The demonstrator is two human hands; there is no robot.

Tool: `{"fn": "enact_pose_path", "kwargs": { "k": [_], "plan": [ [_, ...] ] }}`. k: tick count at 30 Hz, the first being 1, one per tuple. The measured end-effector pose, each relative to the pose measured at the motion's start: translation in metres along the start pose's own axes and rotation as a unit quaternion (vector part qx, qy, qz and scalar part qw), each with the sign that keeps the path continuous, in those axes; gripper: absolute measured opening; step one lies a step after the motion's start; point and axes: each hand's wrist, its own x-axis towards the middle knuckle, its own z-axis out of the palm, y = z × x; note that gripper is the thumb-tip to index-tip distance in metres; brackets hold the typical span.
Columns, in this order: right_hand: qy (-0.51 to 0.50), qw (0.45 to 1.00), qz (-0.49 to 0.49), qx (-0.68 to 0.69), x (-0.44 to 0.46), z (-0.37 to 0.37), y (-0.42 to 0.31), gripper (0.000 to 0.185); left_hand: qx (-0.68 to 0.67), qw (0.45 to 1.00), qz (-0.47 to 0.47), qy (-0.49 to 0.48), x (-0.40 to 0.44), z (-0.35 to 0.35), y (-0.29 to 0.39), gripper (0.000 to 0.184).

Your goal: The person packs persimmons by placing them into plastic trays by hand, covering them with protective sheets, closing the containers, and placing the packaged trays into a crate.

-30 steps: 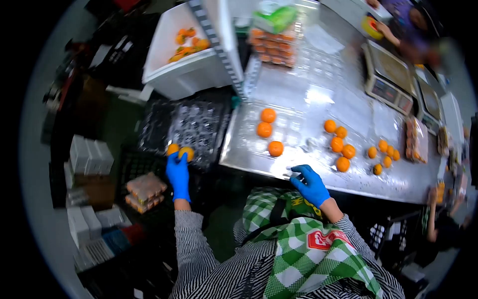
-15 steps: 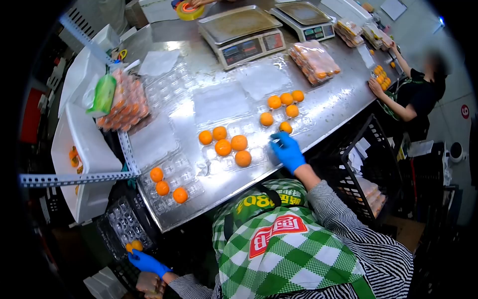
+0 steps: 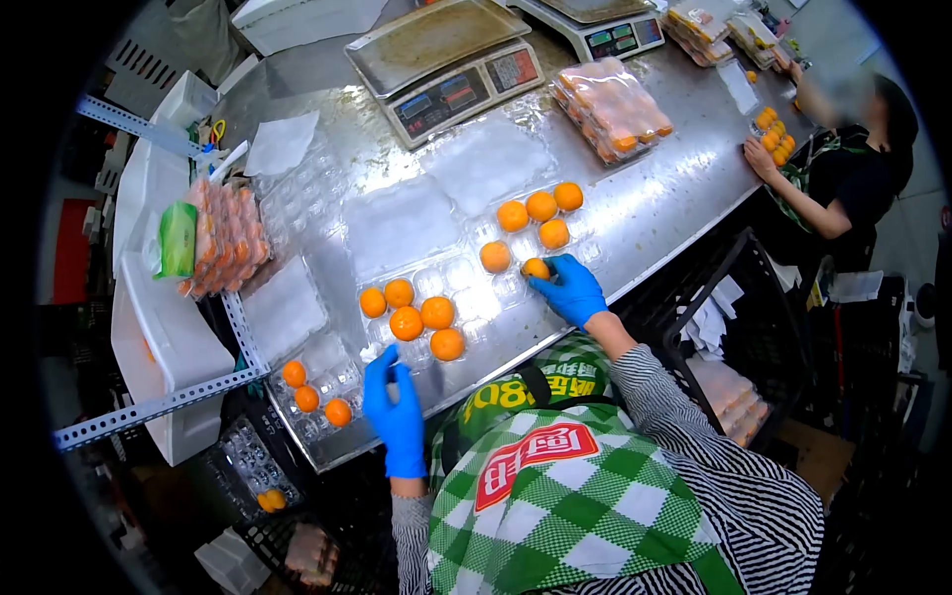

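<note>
My right hand (image 3: 575, 290), in a blue glove, has its fingers closed round an orange (image 3: 535, 269) at the near side of a clear plastic tray (image 3: 511, 290). Several more oranges (image 3: 541, 206) sit in that tray's cups. My left hand (image 3: 395, 405), also gloved in blue, is raised at the table's near edge with its fingers apart and nothing visible in it. Just beyond its fingertips is the middle clear tray (image 3: 466, 307), with several oranges (image 3: 436, 312) in it. To the left, a third tray (image 3: 342, 369) holds 3 oranges (image 3: 306, 399).
Two weighing scales (image 3: 451, 99) stand at the back of the metal table (image 3: 635, 218). Wrapped orange packs (image 3: 613, 104) lie beside them. White foam boxes (image 3: 149, 327) and a perforated metal rail (image 3: 159, 409) border the left. A black crate (image 3: 749, 297) and a co-worker (image 3: 843, 188) are at right.
My left hand has come up from the low tray with oranges at lower left to the table edge. My right hand has closed on an orange in the right tray. The view has shifted.
</note>
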Motion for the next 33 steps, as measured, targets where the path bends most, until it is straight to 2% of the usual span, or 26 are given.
{"fn": "enact_pose_path", "kwargs": {
  "k": [2,3,5,6,7,9,10,12,13,16,17,20,21,24,27,30,33],
  "plan": [
    [-0.085,0.971,0.045,0.217,0.003,-0.010,0.004,0.045,-0.044,0.996,-0.013,-0.077,0.010,0.028,0.019,0.031],
    [-0.142,0.935,0.056,0.320,0.000,-0.018,0.004,0.041,-0.067,0.991,-0.021,-0.113,0.015,0.041,0.029,0.033],
    [-0.267,0.804,0.038,0.530,-0.007,-0.022,0.005,0.045,-0.129,0.971,-0.070,-0.190,0.020,0.067,0.050,0.046],
    [-0.321,0.722,0.019,0.613,-0.010,-0.020,0.004,0.047,-0.141,0.969,-0.034,-0.198,0.022,0.080,0.057,0.052],
    [-0.326,0.693,0.046,0.642,-0.016,-0.017,-0.002,0.047,-0.152,0.967,0.003,-0.206,0.023,0.091,0.063,0.058],
    [-0.333,0.630,0.101,0.694,-0.027,-0.009,-0.019,0.049,-0.208,0.951,-0.007,-0.228,0.024,0.106,0.072,0.062],
    [-0.361,0.608,0.090,0.702,-0.026,-0.004,-0.020,0.049,-0.236,0.942,-0.011,-0.239,0.025,0.109,0.073,0.064],
    [-0.414,0.561,0.067,0.713,-0.023,0.004,-0.020,0.048,-0.197,0.953,-0.021,-0.228,0.027,0.106,0.075,0.066],
    [-0.399,0.616,0.058,0.676,-0.021,0.005,-0.021,0.049,-0.170,0.961,-0.013,-0.219,0.028,0.103,0.074,0.066],
    [-0.323,0.712,0.005,0.624,-0.008,0.011,-0.031,0.051,-0.059,0.984,0.057,-0.161,0.027,0.098,0.062,0.065],
    [-0.311,0.687,0.023,0.656,-0.010,0.006,-0.034,0.049,-0.017,0.987,0.088,-0.137,0.027,0.096,0.058,0.065],
    [-0.295,0.826,-0.047,0.479,-0.014,0.002,-0.051,0.047,0.050,0.986,0.116,-0.108,0.026,0.093,0.054,0.065],
    [-0.310,0.803,-0.001,0.509,-0.016,0.000,-0.059,0.049,0.037,0.988,0.105,-0.111,0.026,0.091,0.053,0.066],
    [-0.338,0.720,0.010,0.606,-0.015,0.015,-0.056,0.053,-0.006,0.990,0.071,-0.118,0.028,0.085,0.050,0.066],
    [-0.333,0.709,0.000,0.622,-0.021,0.021,-0.064,0.050,-0.050,0.990,0.027,-0.131,0.024,0.075,0.045,0.065],
    [-0.306,0.761,-0.028,0.571,-0.025,0.028,-0.063,0.050,-0.086,0.987,0.001,-0.138,0.020,0.070,0.041,0.064],
    [-0.310,0.760,-0.026,0.570,-0.029,0.029,-0.067,0.051,-0.099,0.988,0.003,-0.121,0.015,0.066,0.039,0.062]
  ]
}}
